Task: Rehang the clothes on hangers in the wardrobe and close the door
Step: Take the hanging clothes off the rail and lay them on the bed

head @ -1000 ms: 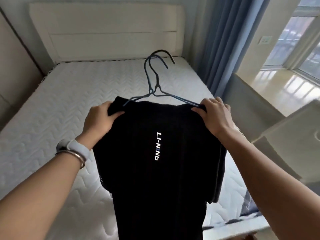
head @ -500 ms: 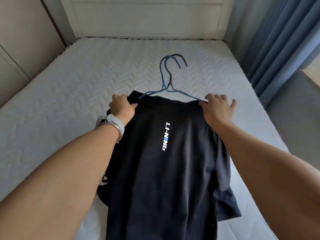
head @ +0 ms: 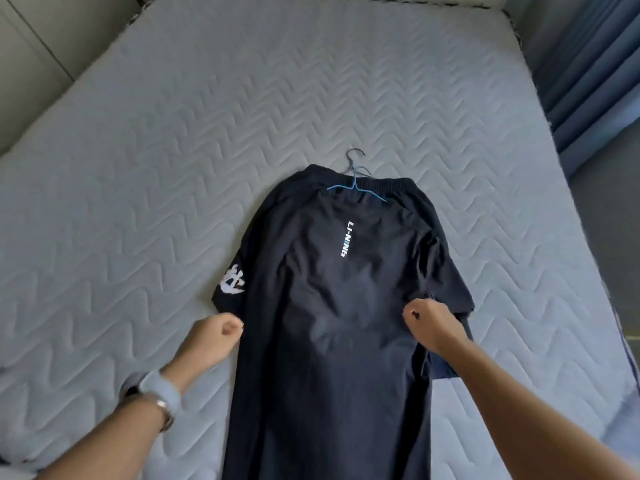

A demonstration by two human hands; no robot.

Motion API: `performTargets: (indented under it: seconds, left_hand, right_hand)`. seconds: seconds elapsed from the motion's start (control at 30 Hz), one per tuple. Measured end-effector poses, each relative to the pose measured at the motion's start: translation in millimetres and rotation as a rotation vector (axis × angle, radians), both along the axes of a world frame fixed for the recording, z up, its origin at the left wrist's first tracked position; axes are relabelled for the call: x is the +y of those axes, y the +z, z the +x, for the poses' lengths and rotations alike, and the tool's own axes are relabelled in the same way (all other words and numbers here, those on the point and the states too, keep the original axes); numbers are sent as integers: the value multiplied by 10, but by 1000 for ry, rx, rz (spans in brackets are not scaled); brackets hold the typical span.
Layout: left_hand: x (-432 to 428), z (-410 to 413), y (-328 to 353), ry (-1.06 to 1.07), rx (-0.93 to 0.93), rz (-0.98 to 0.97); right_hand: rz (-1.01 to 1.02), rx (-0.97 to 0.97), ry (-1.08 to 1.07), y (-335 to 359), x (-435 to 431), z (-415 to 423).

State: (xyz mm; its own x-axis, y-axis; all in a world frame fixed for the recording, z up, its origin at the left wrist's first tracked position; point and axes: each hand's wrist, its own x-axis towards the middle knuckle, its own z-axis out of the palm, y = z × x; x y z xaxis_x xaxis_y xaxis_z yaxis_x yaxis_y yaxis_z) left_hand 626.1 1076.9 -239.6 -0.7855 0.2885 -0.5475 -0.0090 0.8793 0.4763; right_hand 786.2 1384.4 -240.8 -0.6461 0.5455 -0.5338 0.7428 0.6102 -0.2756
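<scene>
A black garment (head: 332,306) with a white "LI-NING" print lies flat on the quilted mattress (head: 138,168), running from the middle of the bed down past its near edge. Its elastic waistband points toward the head end, so it looks like sports trousers, though a second dark piece with a white emblem (head: 232,280) shows beneath on the left. Blue wire hangers (head: 356,183) rest at the waistband, hooks on the mattress. The left hand (head: 211,341) is curled shut at the garment's left edge; whether its grip pinches cloth is unclear. The right hand (head: 429,322) is closed, grip clamped on the fabric's right edge. Blue curtains (head: 595,71) hang by the far right corner.
</scene>
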Motion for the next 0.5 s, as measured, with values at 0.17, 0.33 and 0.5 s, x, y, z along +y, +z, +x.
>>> performTargets:
  seconds: [0.17,0.33,0.5]
  left_hand:
    - [-1031,529,405,76,-70,25]
    - [-2255,1240,669,117,-257,71]
    - [-3531,2022,578,316,-367,96]
  right_hand:
    - [-177,-55,-24,402,-764,432]
    - [-226,-36,27,712,-1796,896]
    - [-301,-97,70,595,-2989,1243]
